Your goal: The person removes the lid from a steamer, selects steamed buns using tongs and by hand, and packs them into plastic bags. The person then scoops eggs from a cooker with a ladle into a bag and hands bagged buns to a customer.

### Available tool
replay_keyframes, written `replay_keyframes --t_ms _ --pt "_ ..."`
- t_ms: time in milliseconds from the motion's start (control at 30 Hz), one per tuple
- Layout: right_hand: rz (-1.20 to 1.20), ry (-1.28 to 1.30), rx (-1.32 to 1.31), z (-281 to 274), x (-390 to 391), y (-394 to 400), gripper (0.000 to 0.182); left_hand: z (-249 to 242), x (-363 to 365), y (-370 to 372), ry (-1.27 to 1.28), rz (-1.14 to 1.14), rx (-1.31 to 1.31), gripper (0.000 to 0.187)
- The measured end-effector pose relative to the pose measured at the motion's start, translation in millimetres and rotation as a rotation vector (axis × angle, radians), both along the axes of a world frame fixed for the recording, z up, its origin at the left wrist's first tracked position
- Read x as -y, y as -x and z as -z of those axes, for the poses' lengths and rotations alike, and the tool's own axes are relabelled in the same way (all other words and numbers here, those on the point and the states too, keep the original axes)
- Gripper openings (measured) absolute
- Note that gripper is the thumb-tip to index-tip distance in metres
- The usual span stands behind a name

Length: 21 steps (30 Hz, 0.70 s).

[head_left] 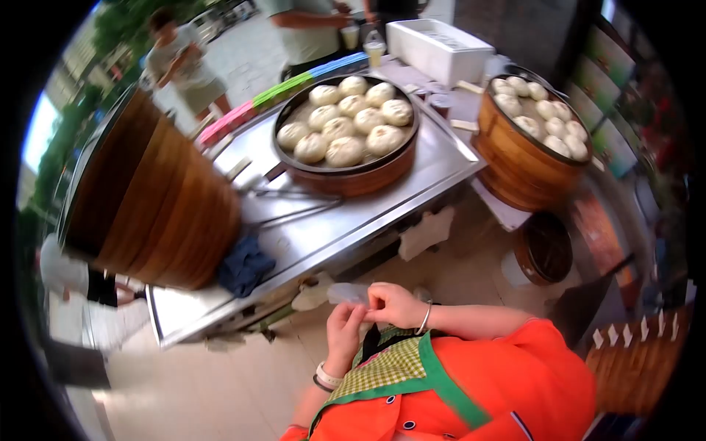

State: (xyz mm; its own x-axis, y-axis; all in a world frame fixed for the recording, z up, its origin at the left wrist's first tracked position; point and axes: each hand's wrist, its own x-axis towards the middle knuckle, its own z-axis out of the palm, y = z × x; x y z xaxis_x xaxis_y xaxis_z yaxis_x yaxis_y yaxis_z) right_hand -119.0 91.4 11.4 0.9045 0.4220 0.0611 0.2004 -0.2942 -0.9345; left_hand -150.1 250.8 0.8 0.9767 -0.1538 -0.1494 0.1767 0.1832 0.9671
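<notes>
In front of my apron, both hands are close together with their fingers pinched on a thin, translucent plastic bag (347,292). My left hand (344,331) grips its lower edge, and a light band sits on that wrist. My right hand (395,305), with a metal bangle on the wrist, pinches it from the other side. Fingers partly hide the bag. Beyond my hands, a round steamer (346,178) full of steamed buns (338,128) stands on the metal table (309,246). Metal tongs (294,206) lie beside it.
A tall stack of wooden steamers (158,213) stands at the left, next to a dark blue cloth (246,266). Another bun-filled steamer (526,158) is at the right, near a white foam box (440,51). A dark-rimmed bucket (543,248) stands low. People stand beyond the table.
</notes>
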Motion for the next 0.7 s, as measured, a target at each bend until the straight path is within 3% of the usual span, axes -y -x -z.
replay_keyframes --t_ms 100,200,233,300,433,467,500,600,667,700 --pt "0.098 -0.365 -0.416 -2 48 -18 0.029 5 42 -34 0.33 0.0 -0.037 0.008" --pt "0.205 -0.415 -0.241 -11 109 -44 0.027 -11 98 -76 0.29 0.081 -0.015 0.011" --pt "0.234 -0.199 -0.152 -20 131 -50 0.022 -15 115 -86 0.184 0.159 -0.023 0.01" --pt "0.269 -0.197 -0.072 -18 165 -60 0.02 -21 154 -107 -0.022 0.369 0.08 0.012" --pt "0.342 -0.12 0.106 -36 256 -69 0.019 -36 244 -143 0.016 0.394 0.03 0.008" --pt "0.368 -0.039 0.232 -44 280 -72 0.021 -41 266 -151 -0.102 0.48 0.194 0.006" --pt "0.382 -0.027 0.198 -54 300 -74 0.022 -45 286 -158 -0.222 0.566 0.351 0.007" --pt "0.35 -0.042 0.137 -74 347 -76 0.023 -65 328 -171 -0.075 0.667 0.271 0.008" --pt "0.482 -0.544 -0.199 -69 364 -75 0.023 -67 339 -186 0.042 0.669 0.195 0.007" --pt "0.584 -0.612 -0.251 -66 369 -76 0.02 -67 342 -192 0.166 0.669 0.117 0.007"
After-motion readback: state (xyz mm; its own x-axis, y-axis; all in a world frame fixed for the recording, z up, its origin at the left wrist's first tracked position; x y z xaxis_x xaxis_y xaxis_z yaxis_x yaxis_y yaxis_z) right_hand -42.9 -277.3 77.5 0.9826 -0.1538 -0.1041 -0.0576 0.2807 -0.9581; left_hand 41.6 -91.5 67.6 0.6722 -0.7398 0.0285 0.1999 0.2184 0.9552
